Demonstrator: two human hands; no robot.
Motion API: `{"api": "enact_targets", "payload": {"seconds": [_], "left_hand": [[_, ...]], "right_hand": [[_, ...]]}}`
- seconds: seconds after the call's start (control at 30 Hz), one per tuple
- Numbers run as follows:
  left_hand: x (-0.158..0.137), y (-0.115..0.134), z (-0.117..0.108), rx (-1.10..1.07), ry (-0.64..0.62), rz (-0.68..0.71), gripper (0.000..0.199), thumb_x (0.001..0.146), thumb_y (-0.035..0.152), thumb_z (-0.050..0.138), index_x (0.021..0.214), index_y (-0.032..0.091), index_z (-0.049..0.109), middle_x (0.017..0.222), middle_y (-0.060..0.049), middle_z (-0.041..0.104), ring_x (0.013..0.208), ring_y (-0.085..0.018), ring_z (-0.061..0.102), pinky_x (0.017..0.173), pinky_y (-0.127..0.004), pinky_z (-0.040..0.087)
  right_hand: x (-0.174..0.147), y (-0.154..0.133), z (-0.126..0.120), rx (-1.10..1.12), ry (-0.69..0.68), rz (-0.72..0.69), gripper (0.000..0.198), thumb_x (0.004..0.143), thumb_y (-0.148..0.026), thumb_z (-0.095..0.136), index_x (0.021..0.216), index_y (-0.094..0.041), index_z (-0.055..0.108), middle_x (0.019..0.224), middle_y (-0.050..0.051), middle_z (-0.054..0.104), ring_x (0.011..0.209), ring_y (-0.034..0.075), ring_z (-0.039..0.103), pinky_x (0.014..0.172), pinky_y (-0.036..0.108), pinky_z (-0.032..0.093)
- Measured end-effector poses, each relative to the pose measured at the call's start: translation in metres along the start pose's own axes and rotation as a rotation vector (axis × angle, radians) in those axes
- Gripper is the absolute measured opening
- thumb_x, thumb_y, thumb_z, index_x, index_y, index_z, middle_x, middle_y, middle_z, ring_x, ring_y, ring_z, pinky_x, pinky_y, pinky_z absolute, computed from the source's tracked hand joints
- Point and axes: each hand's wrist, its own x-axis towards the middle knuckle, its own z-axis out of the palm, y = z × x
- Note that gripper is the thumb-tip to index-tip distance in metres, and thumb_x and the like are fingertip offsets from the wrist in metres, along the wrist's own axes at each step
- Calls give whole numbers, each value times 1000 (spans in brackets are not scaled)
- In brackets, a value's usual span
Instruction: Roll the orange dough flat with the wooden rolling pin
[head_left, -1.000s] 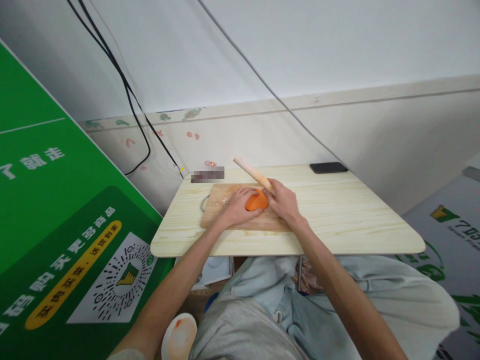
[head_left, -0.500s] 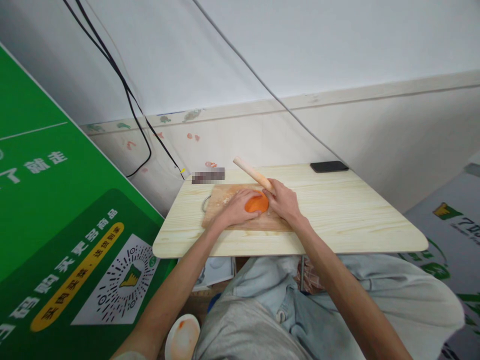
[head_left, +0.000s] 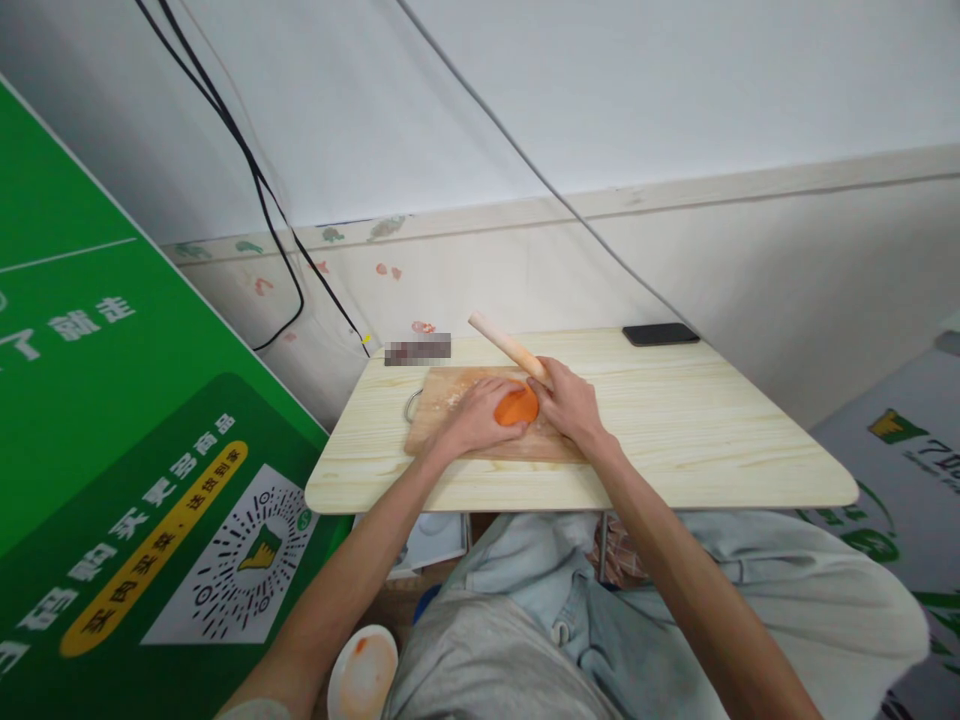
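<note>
A round orange piece of dough rests on a wooden cutting board, which has white, flour-like traces near its left end. My left hand curls around the dough's left side, thumb below and fingers above. The pale wooden rolling pin slants up and to the left out of my right hand, whose fingers wrap its lower end. That hand sits against the right edge of the dough. The gripped end of the pin is hidden by the fingers.
The board lies on a light wood-patterned table against a white wall. A black phone lies at the back right and a blurred-out dark item at the back left. A stained white dish is below, left of my lap. A green banner leans at left.
The dough and my left hand have shifted very slightly to the right. My right hand keeps its hold on the rolling pin, almost unmoved. The whole view has drifted a little.
</note>
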Motion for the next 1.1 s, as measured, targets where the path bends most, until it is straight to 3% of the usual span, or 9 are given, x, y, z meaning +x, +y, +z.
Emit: {"api": "enact_targets", "payload": {"seconds": [0.17,0.3,0.5,0.77,0.93,1.1], "left_hand": [[1,-1,1,2,5,16,44,79,24,80,122,20,71,127,-10,77,122,-33,69,114,-49,53],[-1,-6,2,-57,22,-4,48,79,22,79,127,23,71,136,-9,75,128,-32,69,118,-49,52],[-7,-11,3,-190,36,57,56,85,31,81,138,20,66,145,-13,70,135,-32,65,123,-51,48],[-5,-15,2,-225,162,34,31,96,19,63,125,21,72,134,-11,74,131,-28,66,122,-51,48],[-6,-14,-1,-73,30,-44,37,89,32,79,126,25,75,139,-9,70,135,-31,61,124,-54,44],[-6,-12,-2,-27,-34,-55,39,92,39,79,129,29,75,144,-7,66,140,-30,58,125,-53,42]], "right_hand": [[0,0,1,-16,1,9,42,105,-36,54,145,-25,62,133,10,76,114,31,70,85,36,51],[0,0,1,-20,-4,17,42,105,-36,54,145,-25,62,133,10,77,114,31,70,86,37,51],[1,-1,-1,-20,-6,26,41,105,-36,54,144,-25,62,131,10,77,115,31,71,88,37,52],[1,-1,-1,0,-10,35,41,105,-35,54,144,-24,62,131,10,77,113,31,71,88,38,52],[1,-2,-2,5,-5,45,41,105,-35,54,143,-23,63,127,10,78,110,30,72,86,38,52],[0,-1,-2,5,4,32,40,104,-35,54,142,-24,63,127,9,78,109,30,71,85,36,51]]}}
